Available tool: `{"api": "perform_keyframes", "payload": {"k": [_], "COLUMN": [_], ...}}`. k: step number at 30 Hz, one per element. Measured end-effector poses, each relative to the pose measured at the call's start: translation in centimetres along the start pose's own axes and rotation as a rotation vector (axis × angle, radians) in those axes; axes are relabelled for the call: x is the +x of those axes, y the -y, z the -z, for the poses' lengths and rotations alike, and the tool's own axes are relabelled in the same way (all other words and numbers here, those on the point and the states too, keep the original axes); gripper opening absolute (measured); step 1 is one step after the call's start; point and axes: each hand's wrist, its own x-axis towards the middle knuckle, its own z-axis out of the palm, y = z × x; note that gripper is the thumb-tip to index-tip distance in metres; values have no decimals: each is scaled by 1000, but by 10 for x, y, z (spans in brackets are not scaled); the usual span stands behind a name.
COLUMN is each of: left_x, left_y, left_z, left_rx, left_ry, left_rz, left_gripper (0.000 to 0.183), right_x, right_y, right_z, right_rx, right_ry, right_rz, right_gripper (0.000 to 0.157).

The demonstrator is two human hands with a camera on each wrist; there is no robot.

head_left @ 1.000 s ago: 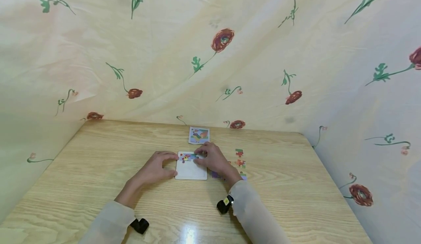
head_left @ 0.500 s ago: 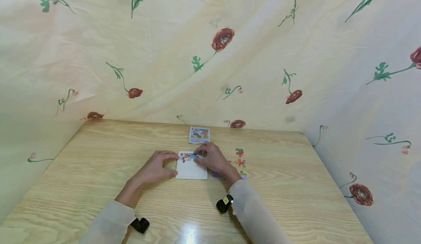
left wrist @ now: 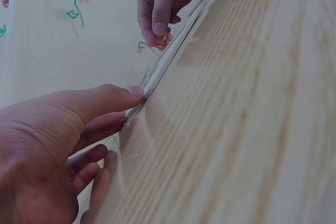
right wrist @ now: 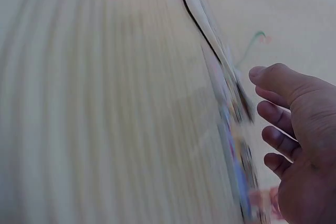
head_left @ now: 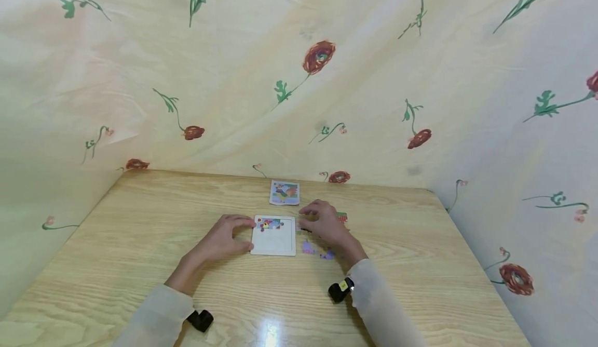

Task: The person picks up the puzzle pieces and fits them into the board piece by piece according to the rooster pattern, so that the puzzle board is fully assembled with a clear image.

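Note:
A white puzzle tray (head_left: 273, 243) lies flat on the table, with a few joined puzzle pieces (head_left: 271, 224) along its upper left part. My left hand (head_left: 221, 238) holds the tray by its left side, thumb at the near corner and index finger at the far one. In the left wrist view the thumb (left wrist: 134, 92) rests on the tray's edge. Just right of the tray, my right hand (head_left: 327, 225) hovers over loose puzzle pieces (head_left: 307, 247), fingers loosely bent and nothing visible between them. It hides part of those pieces.
Behind the tray lies a small square picture card (head_left: 285, 201) of a colourful bird. More loose pieces (head_left: 343, 216) show beyond the right hand. A flowered cloth (head_left: 233, 103) hangs along the far edge of the wooden table (head_left: 402, 243).
My right hand has left the tray's top pieces and moved right, over the loose ones. The joined pieces are now uncovered. My left hand has stayed at the tray's left side.

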Motion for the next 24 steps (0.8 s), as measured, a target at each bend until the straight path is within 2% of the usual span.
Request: {"api": "perform_keyframes", "payload": {"k": [6,11,21,24], "left_x": [-1,0,0,0], "left_y": [2,3,0,0], "left_z": [-1,-1,0,0], "left_rx": [-9,-1,10,8], "left_ry": [1,-4,1,-1], "left_rz": [13,-2,-4,-1], "left_gripper": [49,49,50,49], "right_x": [-10,-19,-34,-37], "right_y": [-21,-37,-59,-67], "right_z": [22,41,72,76], "right_rx": [-46,-70,-73,-78], "right_ry": [-54,-88,-117,-107], "right_rz": [6,-2,-120,-122], "right_gripper": [19,20,29,31]}}
